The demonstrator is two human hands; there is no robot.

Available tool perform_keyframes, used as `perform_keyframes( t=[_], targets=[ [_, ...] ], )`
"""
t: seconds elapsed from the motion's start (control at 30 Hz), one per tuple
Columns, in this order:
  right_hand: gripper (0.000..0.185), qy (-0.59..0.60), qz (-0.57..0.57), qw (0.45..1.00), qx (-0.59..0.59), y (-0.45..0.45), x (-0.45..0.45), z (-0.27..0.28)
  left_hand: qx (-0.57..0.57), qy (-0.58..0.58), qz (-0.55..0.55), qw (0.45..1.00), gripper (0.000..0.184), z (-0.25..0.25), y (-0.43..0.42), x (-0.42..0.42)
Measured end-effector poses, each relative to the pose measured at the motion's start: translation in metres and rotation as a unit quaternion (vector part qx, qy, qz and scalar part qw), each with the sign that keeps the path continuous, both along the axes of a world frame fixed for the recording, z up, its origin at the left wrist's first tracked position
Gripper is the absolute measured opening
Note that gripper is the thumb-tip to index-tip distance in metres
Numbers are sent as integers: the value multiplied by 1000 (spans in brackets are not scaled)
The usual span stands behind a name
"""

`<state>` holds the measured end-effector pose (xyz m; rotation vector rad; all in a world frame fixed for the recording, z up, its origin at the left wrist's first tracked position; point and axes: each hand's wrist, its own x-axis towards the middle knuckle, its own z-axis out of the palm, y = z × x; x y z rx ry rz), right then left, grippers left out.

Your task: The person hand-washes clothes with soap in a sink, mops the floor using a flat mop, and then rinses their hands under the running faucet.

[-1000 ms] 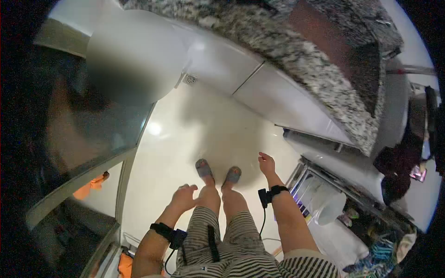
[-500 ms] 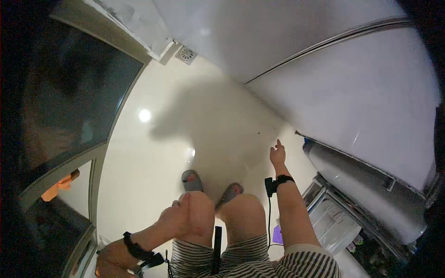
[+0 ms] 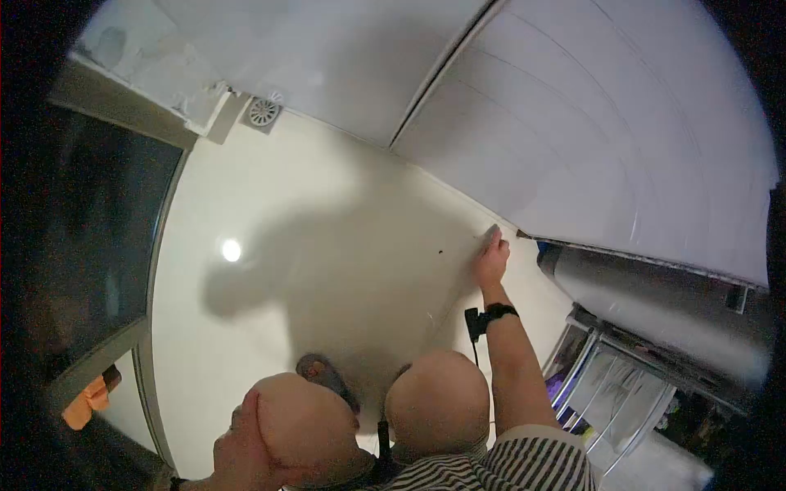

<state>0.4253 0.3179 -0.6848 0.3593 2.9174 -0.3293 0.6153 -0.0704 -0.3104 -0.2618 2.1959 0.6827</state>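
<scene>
My right hand (image 3: 493, 260) reaches down to the pale floor (image 3: 368, 245) beside the base of the white cabinet (image 3: 540, 147). Its fingers are closed together, and a small greyish thing seems to be at their tips, too small to make out. A tiny dark speck (image 3: 440, 252) lies on the floor to the left of this hand. My left hand (image 3: 239, 448) presses against the outer side of my left knee (image 3: 307, 421), its fingers mostly hidden. Both knees are bent.
A round floor drain (image 3: 264, 113) sits at the upper left. A dark framed glass panel (image 3: 98, 221) stands on the left, with an orange cloth (image 3: 86, 403) below. A metal rack (image 3: 622, 393) holding a clear container is at the right, beside a grey cylinder (image 3: 647, 286).
The view has dropped closer to the floor as my knees bent. My right hand has moved to the floor beside the cabinet base. My left hand has come to rest against my left knee.
</scene>
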Motion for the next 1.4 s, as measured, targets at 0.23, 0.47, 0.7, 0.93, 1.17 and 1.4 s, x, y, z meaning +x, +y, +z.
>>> perform_keyframes(
  t=[0.23, 0.47, 0.7, 0.93, 1.17, 1.4],
  targets=[
    [67, -30, 11, 999, -2, 32, -29, -12, 1, 21, 3, 1000, 115, -6, 11, 3],
    [70, -44, 60, 996, 51, 42, -27, -29, -4, 30, 2, 1000, 112, -6, 18, 5],
    [67, -47, 143, 988, -24, -15, 38, -1, -14, 41, -1, 999, 110, -5, 16, 5],
    [62, 13, 187, 981, -59, -51, 68, 7, -22, 57, 3, 998, 108, -3, 14, 5],
    [32, 89, 122, 983, -108, -41, 54, 7, -13, 19, -9, 1000, 125, -6, 8, 7],
    [16, 144, 141, 975, -97, -52, 44, -2, -16, 11, 11, 1000, 122, -6, 6, 7]
  ],
)
